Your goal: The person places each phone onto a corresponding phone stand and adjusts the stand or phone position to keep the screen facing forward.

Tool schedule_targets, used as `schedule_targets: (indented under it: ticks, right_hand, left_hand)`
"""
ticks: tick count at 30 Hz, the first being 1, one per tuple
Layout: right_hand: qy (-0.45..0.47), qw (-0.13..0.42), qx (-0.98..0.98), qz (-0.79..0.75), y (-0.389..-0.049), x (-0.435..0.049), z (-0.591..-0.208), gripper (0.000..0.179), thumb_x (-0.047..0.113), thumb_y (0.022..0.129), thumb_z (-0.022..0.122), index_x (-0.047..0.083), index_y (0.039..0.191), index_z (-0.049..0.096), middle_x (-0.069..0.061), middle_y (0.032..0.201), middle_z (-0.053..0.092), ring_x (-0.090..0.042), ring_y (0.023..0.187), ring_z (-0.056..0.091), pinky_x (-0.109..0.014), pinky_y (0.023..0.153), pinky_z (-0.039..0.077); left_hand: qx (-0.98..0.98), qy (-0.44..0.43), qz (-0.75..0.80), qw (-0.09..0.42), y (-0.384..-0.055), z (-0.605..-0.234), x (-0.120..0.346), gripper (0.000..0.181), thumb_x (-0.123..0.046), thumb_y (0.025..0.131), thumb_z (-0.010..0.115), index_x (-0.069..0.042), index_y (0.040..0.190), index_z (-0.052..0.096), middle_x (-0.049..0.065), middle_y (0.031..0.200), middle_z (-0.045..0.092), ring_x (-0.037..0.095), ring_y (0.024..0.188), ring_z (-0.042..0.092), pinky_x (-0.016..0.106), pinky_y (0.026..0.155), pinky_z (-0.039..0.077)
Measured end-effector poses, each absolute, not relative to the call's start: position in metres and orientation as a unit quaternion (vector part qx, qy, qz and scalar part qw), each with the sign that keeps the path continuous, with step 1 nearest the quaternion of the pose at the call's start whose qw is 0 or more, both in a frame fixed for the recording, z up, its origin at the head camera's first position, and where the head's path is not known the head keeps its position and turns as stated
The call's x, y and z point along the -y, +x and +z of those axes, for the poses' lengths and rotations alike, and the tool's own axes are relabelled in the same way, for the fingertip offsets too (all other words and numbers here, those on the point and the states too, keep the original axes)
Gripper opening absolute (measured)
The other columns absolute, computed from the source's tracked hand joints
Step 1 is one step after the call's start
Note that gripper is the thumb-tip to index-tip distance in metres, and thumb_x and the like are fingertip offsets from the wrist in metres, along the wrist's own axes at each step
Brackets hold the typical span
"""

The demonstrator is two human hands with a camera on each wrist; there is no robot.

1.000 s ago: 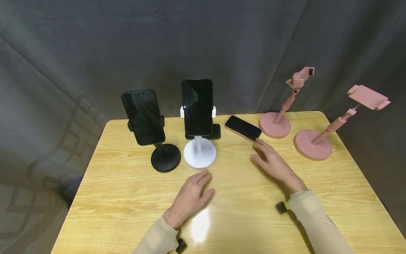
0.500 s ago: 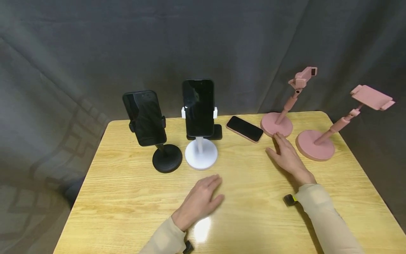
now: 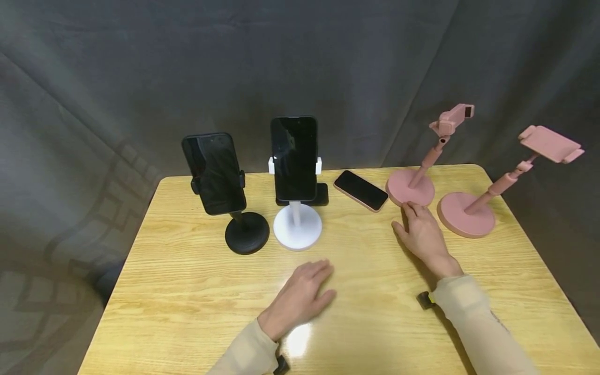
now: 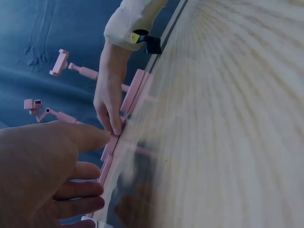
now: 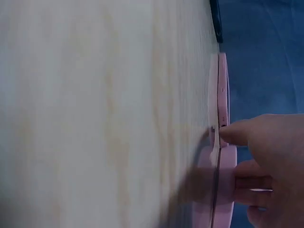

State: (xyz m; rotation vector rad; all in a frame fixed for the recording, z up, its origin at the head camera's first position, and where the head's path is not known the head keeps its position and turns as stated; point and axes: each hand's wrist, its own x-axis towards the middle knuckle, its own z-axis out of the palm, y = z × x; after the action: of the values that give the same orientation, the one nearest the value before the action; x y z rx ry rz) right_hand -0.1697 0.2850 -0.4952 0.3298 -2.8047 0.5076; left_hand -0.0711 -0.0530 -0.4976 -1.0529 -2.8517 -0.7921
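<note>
My right hand (image 3: 424,234) rests its fingertips on the front rim of the nearer-to-centre pink phone stand (image 3: 410,187), its thumb held apart. In the right wrist view the fingers of that hand (image 5: 275,166) meet the edge of the round pink base (image 5: 227,185). A pink-edged phone (image 3: 361,190) lies screen up just left of this base. My left hand (image 3: 297,297) is over the table in front of the white phone stand (image 3: 297,229), fingers extended and holding nothing. The left wrist view shows this hand (image 4: 52,171) with its thumb spread.
A second pink phone stand (image 3: 465,214) stands at the right. A black phone stand (image 3: 247,234) and the white one each carry an upright phone. Behind the white stand lies a flat black object (image 3: 321,195). A dark curtain (image 3: 300,62) hangs behind the wooden table (image 3: 178,291).
My right hand has gone from beside the lying phone to the pink stand's rim. That stand has shifted slightly nearer and right, its holder turned a little. My left hand has drifted right.
</note>
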Motion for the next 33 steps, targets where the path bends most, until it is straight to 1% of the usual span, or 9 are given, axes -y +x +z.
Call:
schedule_targets:
  ticks: [5, 10, 12, 15, 17, 23, 25, 29, 33]
  right_hand:
    - [0.120, 0.164, 0.967, 0.153, -0.160, -0.278, -0.494, 0.059, 0.016, 0.090, 0.077, -0.020, 0.131, 0.056, -0.037, 0.129, 0.058, -0.054, 0.118, 0.056, -0.063, 0.103, 0.047]
    - [0.121, 0.166, 0.966, 0.155, -0.150, -0.273, -0.490, 0.059, 0.018, 0.088, 0.080, -0.019, 0.129, 0.059, -0.036, 0.124, 0.060, -0.053, 0.116, 0.057, -0.063, 0.107, 0.045]
    - [0.120, 0.166, 0.967, 0.155, -0.147, -0.271, -0.490, 0.059, 0.020, 0.088, 0.080, -0.018, 0.128, 0.059, -0.035, 0.121, 0.061, -0.051, 0.113, 0.058, -0.063, 0.104, 0.046]
    - [0.121, 0.167, 0.966, 0.154, -0.143, -0.267, -0.489, 0.056, 0.022, 0.089, 0.079, -0.018, 0.125, 0.061, -0.032, 0.115, 0.062, -0.049, 0.106, 0.059, -0.061, 0.097, 0.050]
    - [0.122, 0.167, 0.967, 0.151, -0.140, -0.265, -0.489, 0.055, 0.023, 0.090, 0.078, -0.017, 0.124, 0.062, -0.030, 0.111, 0.062, -0.046, 0.100, 0.059, -0.059, 0.089, 0.051]
    - [0.135, 0.184, 0.963, 0.146, -0.130, -0.255, -0.489, 0.049, 0.023, 0.089, 0.078, -0.015, 0.117, 0.066, -0.023, 0.094, 0.060, -0.040, 0.086, 0.056, -0.052, 0.075, 0.052]
    - [0.141, 0.193, 0.960, 0.148, -0.127, -0.251, -0.490, 0.048, 0.023, 0.088, 0.078, -0.014, 0.117, 0.067, -0.020, 0.091, 0.059, -0.037, 0.081, 0.054, -0.050, 0.071, 0.051]
    - [0.154, 0.198, 0.956, 0.150, -0.118, -0.242, -0.492, 0.050, 0.022, 0.088, 0.078, -0.014, 0.121, 0.067, -0.017, 0.088, 0.058, -0.032, 0.077, 0.051, -0.045, 0.066, 0.050]
    - [0.168, 0.194, 0.955, 0.148, -0.110, -0.233, -0.492, 0.052, 0.022, 0.087, 0.080, -0.014, 0.122, 0.067, -0.017, 0.089, 0.058, -0.029, 0.078, 0.052, -0.043, 0.065, 0.051]
  left_hand:
    - [0.907, -0.340, -0.248, 0.002, -0.070, -0.499, 0.052, 0.050, -0.033, 0.101, 0.066, -0.002, 0.139, 0.061, 0.017, 0.147, 0.058, 0.028, 0.137, 0.055, 0.046, 0.120, 0.040]
    - [0.907, -0.342, -0.246, -0.012, -0.071, -0.497, 0.049, 0.050, -0.033, 0.102, 0.065, -0.003, 0.141, 0.060, 0.016, 0.149, 0.056, 0.027, 0.139, 0.053, 0.044, 0.122, 0.037]
    - [0.907, -0.344, -0.244, -0.016, -0.072, -0.497, 0.048, 0.050, -0.034, 0.102, 0.064, -0.003, 0.142, 0.060, 0.015, 0.150, 0.056, 0.027, 0.140, 0.053, 0.044, 0.122, 0.037]
    - [0.907, -0.347, -0.238, -0.012, -0.072, -0.497, 0.048, 0.051, -0.035, 0.102, 0.064, -0.003, 0.142, 0.060, 0.015, 0.150, 0.056, 0.027, 0.139, 0.053, 0.045, 0.121, 0.038]
    - [0.907, -0.349, -0.237, -0.008, -0.072, -0.498, 0.047, 0.051, -0.035, 0.102, 0.064, -0.003, 0.141, 0.060, 0.015, 0.149, 0.057, 0.027, 0.139, 0.053, 0.045, 0.121, 0.039]
    - [0.902, -0.360, -0.237, 0.007, -0.072, -0.499, 0.045, 0.051, -0.035, 0.101, 0.065, -0.003, 0.141, 0.060, 0.016, 0.148, 0.058, 0.028, 0.138, 0.054, 0.045, 0.120, 0.040]
    - [0.902, -0.362, -0.236, 0.007, -0.073, -0.499, 0.044, 0.051, -0.035, 0.101, 0.065, -0.003, 0.141, 0.060, 0.015, 0.148, 0.058, 0.027, 0.138, 0.054, 0.045, 0.120, 0.040]
    - [0.901, -0.364, -0.235, 0.006, -0.073, -0.498, 0.042, 0.051, -0.036, 0.102, 0.064, -0.003, 0.141, 0.060, 0.015, 0.148, 0.058, 0.027, 0.138, 0.054, 0.045, 0.120, 0.040]
    - [0.902, -0.363, -0.235, 0.005, -0.072, -0.497, 0.040, 0.051, -0.036, 0.102, 0.064, -0.003, 0.141, 0.060, 0.015, 0.148, 0.058, 0.027, 0.138, 0.054, 0.045, 0.120, 0.041]
